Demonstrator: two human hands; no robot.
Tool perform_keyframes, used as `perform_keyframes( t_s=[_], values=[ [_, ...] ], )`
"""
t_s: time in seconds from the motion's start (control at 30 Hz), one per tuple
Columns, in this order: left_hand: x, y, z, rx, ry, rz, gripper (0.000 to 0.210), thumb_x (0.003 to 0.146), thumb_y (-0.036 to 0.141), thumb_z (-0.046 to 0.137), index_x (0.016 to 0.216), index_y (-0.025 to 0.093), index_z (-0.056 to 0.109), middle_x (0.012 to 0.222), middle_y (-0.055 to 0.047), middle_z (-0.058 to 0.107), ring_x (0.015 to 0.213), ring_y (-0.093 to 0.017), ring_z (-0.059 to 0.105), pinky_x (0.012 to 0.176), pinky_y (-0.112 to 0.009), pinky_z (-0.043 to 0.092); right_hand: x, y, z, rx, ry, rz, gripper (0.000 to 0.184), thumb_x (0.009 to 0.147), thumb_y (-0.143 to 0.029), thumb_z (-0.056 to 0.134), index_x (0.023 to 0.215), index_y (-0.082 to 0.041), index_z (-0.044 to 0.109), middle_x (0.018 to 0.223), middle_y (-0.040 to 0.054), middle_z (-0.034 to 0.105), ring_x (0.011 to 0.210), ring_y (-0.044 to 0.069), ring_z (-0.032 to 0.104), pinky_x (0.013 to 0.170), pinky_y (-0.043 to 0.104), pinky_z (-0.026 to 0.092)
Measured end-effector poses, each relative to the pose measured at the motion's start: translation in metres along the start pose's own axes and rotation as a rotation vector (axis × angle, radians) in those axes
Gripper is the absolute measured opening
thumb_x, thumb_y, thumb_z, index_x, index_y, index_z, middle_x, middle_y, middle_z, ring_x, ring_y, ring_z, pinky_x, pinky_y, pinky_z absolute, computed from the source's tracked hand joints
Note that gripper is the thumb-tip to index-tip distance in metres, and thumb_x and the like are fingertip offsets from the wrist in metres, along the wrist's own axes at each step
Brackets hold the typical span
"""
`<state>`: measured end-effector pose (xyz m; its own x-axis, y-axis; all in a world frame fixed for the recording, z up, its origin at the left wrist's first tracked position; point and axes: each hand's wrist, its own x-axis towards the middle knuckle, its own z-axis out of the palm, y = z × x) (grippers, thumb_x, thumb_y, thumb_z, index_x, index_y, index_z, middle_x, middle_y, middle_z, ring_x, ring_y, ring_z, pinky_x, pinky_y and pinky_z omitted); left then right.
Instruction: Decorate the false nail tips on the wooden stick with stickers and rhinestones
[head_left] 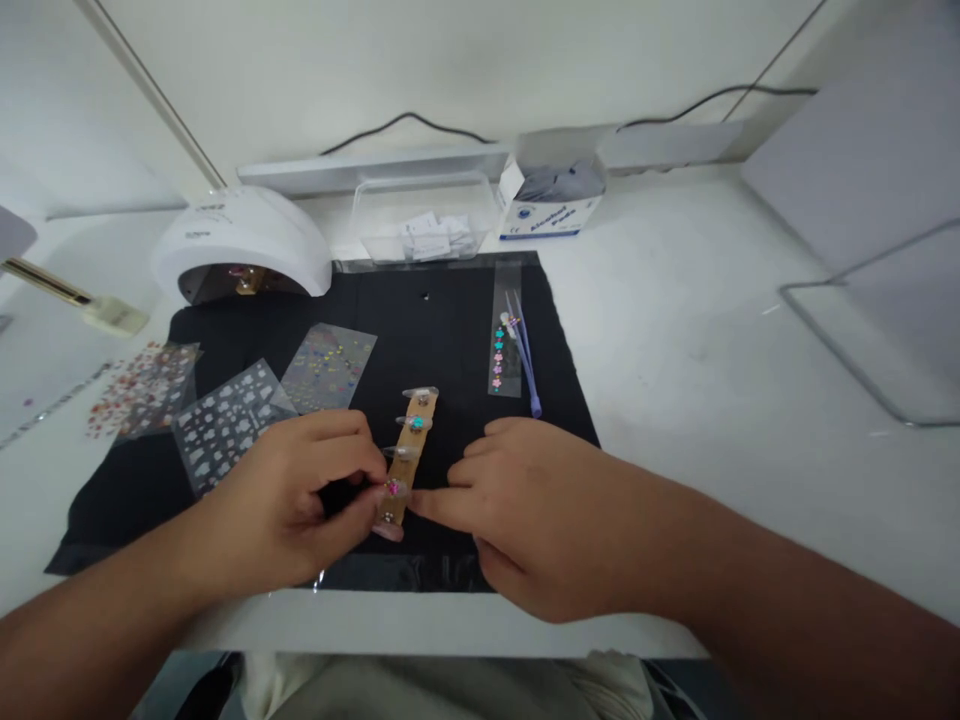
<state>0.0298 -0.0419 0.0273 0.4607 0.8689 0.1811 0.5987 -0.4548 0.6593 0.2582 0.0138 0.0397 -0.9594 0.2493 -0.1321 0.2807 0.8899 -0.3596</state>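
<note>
A wooden nail display strip (411, 440) stretches over the black mat, carrying several clear false nails set across it. One false nail (395, 488) bears a pink gem; another further up has a turquoise flower (417, 423). At the strip's near end, my left hand (300, 500) pinches the pink-gem nail's left end between thumb and index finger. From the right, my right hand (525, 510) points its stretched index finger at that same nail, its tip at or very close to the edge. Its other fingers are loosely curled around nothing visible.
Purple-handled tweezers (529, 370) lie beside a strip of flower decorations (497, 360). Sticker sheets (232, 420) spread at left, below a white nail lamp (244, 235) with another piece inside. Behind stand a clear tray (375, 235) and an alcohol pad box (551, 212). A brush (112, 312) is far left.
</note>
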Motion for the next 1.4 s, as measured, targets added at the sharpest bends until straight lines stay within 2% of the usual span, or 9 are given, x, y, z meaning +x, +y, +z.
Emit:
perform_keyframes(
  t_s=[0.17, 0.3, 0.5, 0.77, 0.93, 1.03, 1.17, 1.23, 1.4],
  values=[
    [-0.007, -0.007, -0.013, 0.035, 0.272, -0.006, 0.018, 0.09, 0.01, 0.053, 0.077, 0.021, 0.056, 0.065, 0.004, 0.052, 0.057, -0.011, 0.049, 0.053, -0.026, 0.038, -0.007, 0.011, -0.008, 0.19, 0.264, -0.164, 0.018, 0.069, -0.008, 0.048, 0.055, -0.02, 0.046, 0.055, -0.0017, 0.049, 0.052, 0.013, 0.036, 0.054, 0.032, 0.026],
    [-0.007, -0.016, -0.018, 0.03, 0.371, 0.021, 0.026, 0.091, 0.012, 0.054, 0.067, 0.02, 0.048, 0.06, 0.005, 0.044, 0.054, -0.01, 0.043, 0.052, -0.026, 0.034, -0.011, 0.035, -0.01, 0.791, 0.658, -0.117, 0.018, 0.063, -0.01, 0.05, 0.053, -0.021, 0.041, 0.051, -0.0049, 0.039, 0.049, 0.011, 0.033, 0.052, 0.03, 0.023],
    [-0.001, -0.029, -0.023, 0.055, 0.471, 0.068, 0.045, 0.093, 0.016, 0.05, 0.053, 0.019, 0.03, 0.051, 0.005, 0.03, 0.045, -0.009, 0.032, 0.046, -0.029, 0.024, -0.008, 0.064, -0.014, 1.051, 1.075, 0.023, 0.028, 0.072, -0.02, 0.041, 0.052, -0.024, 0.022, 0.046, -0.0078, 0.017, 0.042, 0.01, 0.016, 0.049, 0.03, 0.017],
    [0.007, -0.04, -0.026, 0.115, 0.537, 0.023, 0.05, 0.099, 0.029, 0.041, 0.054, 0.021, 0.021, 0.05, 0.004, 0.028, 0.045, -0.011, 0.031, 0.046, -0.029, 0.025, 0.002, 0.061, -0.011, 1.191, 1.176, 0.071, 0.031, 0.067, -0.024, 0.047, 0.047, -0.025, 0.024, 0.046, -0.0064, 0.018, 0.042, 0.012, 0.018, 0.049, 0.03, 0.017],
    [0.002, -0.024, -0.026, 0.141, 0.621, 0.028, 0.04, 0.1, 0.028, 0.038, 0.061, 0.022, 0.032, 0.057, 0.004, 0.033, 0.052, -0.012, 0.035, 0.05, -0.031, 0.03, 0.002, 0.062, -0.012, 1.231, 1.199, 0.082, 0.031, 0.067, -0.029, 0.047, 0.047, -0.026, 0.023, 0.046, -0.0057, 0.018, 0.043, 0.013, 0.018, 0.049, 0.03, 0.018],
    [-0.009, -0.001, -0.039, 0.119, 0.662, 0.102, 0.024, 0.098, 0.029, 0.039, 0.075, 0.022, 0.041, 0.073, 0.0, 0.047, 0.067, -0.014, 0.048, 0.061, -0.035, 0.041, 0.0, 0.066, -0.012, 1.25, 1.208, 0.079, 0.031, 0.069, -0.032, 0.046, 0.048, -0.025, 0.024, 0.047, -0.0056, 0.018, 0.043, 0.013, 0.018, 0.049, 0.03, 0.02],
    [-0.013, 0.014, -0.071, 0.076, 0.837, 0.046, 0.023, 0.086, 0.013, 0.048, 0.079, 0.024, 0.028, 0.095, 0.003, 0.042, 0.076, -0.01, 0.046, 0.069, -0.036, 0.04, 0.0, 0.07, -0.01, 1.261, 1.208, 0.06, 0.031, 0.074, -0.033, 0.043, 0.05, -0.024, 0.024, 0.048, -0.0057, 0.018, 0.044, 0.013, 0.017, 0.05, 0.03, 0.021],
    [-0.011, 0.007, -0.085, 0.064, 0.897, 0.011, 0.024, 0.081, 0.011, 0.046, 0.077, 0.024, 0.026, 0.095, 0.004, 0.04, 0.073, -0.008, 0.043, 0.067, -0.035, 0.038, 0.0, 0.071, -0.009, 1.256, 1.192, 0.049, 0.031, 0.075, -0.033, 0.043, 0.051, -0.024, 0.025, 0.048, -0.0057, 0.019, 0.043, 0.013, 0.018, 0.05, 0.03, 0.022],
    [-0.005, -0.04, -0.091, 0.144, 0.796, -0.059, 0.015, 0.081, 0.01, 0.04, 0.082, 0.023, 0.032, 0.096, 0.003, 0.044, 0.072, -0.009, 0.044, 0.066, -0.033, 0.039, 0.001, 0.07, -0.006, 1.201, 1.155, 0.057, 0.031, 0.076, -0.035, 0.044, 0.052, -0.024, 0.027, 0.049, -0.0056, 0.02, 0.044, 0.014, 0.02, 0.05, 0.031, 0.022]
  ],
)
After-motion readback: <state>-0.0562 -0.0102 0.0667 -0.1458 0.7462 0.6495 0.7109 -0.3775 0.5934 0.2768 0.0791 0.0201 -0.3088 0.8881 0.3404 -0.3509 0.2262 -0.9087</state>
